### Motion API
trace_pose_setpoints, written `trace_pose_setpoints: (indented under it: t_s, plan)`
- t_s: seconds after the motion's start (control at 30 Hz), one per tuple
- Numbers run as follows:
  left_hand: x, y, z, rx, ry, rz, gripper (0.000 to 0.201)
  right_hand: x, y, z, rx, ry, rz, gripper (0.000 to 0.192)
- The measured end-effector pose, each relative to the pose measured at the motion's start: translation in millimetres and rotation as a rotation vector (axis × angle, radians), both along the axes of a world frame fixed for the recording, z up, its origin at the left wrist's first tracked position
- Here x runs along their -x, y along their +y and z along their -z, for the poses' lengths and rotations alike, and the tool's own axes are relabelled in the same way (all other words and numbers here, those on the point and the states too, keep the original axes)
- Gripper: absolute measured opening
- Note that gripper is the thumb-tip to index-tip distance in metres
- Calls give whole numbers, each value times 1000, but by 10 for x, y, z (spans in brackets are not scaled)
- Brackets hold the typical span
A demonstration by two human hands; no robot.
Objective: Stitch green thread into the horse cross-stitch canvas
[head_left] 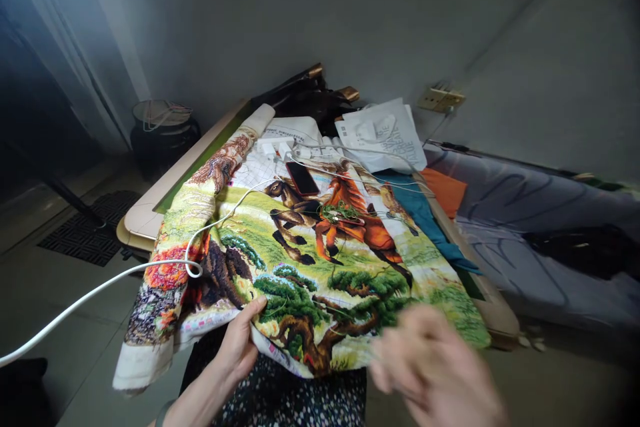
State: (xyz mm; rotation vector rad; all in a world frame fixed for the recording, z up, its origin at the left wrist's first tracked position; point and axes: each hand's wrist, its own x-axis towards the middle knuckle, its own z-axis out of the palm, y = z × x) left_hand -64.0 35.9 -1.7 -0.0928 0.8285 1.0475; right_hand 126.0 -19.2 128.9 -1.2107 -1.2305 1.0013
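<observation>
The left hand (237, 344) pinches the near edge of a large embroidered cloth showing brown and orange horses among green trees (320, 260), thumb on top and fingers tucked under the fabric. The right hand (435, 367) is blurred just beside that same near edge; its fingers look loosely curled, but whether it holds anything cannot be told.

The cloth lies with its long axis running away from the hands, its near end draped over a lap in dark dotted fabric (295, 400), its far end rolled up on the pale tabletop (145, 217). On the cloth beyond the hands lie a tangle of green thread (340, 212) and a dark phone with a red edge (303, 178).

A white cable (100, 287) loops across the cloth, left of the left hand. Farther off sit white chargers (275, 147) and a white plastic bag with grey printed letters (385, 134), too skewed to read. A teal cloth (425, 214) and an orange cloth (445, 190) lie beyond the right hand, with a grey bed cover (540, 227) to the right.
</observation>
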Motion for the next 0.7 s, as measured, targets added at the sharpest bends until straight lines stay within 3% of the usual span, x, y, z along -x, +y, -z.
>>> trace_pose_setpoints:
  t_s: [0.13, 0.23, 0.37, 0.7]
  plan:
    - [6, -2, -14, -21, -12, 11, 11, 394, 344, 499, 186, -279, -194, 16]
    - [4, -1, -25, -15, 8, 2, 8, 559, 449, 728, 117, -550, -166, 24]
    - [-1, 3, -5, 6, 21, -10, 7, 594, 476, 765, 73, -699, -147, 29]
    - [-3, 2, 15, 24, -12, -23, 5, 615, 499, 782, 54, -805, -124, 29]
